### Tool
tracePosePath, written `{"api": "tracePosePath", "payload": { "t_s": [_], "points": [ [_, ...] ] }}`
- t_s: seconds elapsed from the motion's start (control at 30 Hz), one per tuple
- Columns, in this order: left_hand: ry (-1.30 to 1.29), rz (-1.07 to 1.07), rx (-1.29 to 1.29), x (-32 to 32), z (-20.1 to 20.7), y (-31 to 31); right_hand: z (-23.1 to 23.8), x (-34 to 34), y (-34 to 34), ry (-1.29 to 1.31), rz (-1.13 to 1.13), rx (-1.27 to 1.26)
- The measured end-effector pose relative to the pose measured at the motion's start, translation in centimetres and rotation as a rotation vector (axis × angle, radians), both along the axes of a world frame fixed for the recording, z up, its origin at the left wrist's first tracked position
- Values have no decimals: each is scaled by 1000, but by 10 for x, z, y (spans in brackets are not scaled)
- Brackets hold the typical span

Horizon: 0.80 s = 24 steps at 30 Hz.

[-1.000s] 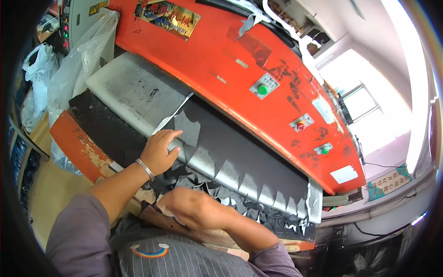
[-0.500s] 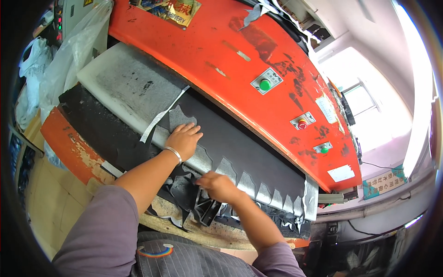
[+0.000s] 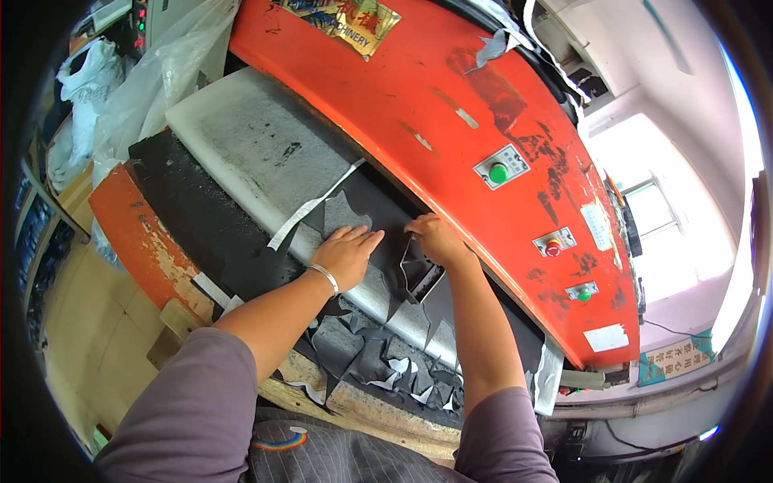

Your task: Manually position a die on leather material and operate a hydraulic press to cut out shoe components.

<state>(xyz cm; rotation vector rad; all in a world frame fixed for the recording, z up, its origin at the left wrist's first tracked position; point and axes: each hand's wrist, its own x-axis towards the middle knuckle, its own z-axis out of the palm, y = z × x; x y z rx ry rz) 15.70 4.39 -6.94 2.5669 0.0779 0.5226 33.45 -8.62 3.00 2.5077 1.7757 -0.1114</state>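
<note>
A dark frame (image 3: 415,283) is gripped by the curled right hand (image 3: 435,239) over a black sheet (image 3: 386,197) on a pale board (image 3: 241,133), where the left hand (image 3: 346,258) is laid palm down, fingers extended, before an orange machine (image 3: 386,105).

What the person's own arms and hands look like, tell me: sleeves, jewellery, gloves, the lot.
The left sleeve and right sleeve are plain greyish purple, ending around the elbows. Both the left hand and right hand are ungloved. A slim, silver-coloured bangle circles the left wrist; none shows on the right.
</note>
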Motion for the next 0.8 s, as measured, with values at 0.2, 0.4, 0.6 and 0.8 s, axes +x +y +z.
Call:
{"api": "tracePosePath", "payload": {
  "t_s": [0.2, 0.4, 0.6, 0.8],
  "points": [
    [-38, 5, -3, 4, 10, -5, -19, 12, -1, 90, -132, 69],
    [-25, 24, -13, 0, -4, 4, -46, -50, -60, 423, -440, 669],
    [77, 11, 24, 11, 8, -3, -58, -75, -99, 309, -526, 437],
    [152, -68, 61, 15, 12, -7, -57, -67, -100, 295, -470, 403]
  ]
}}
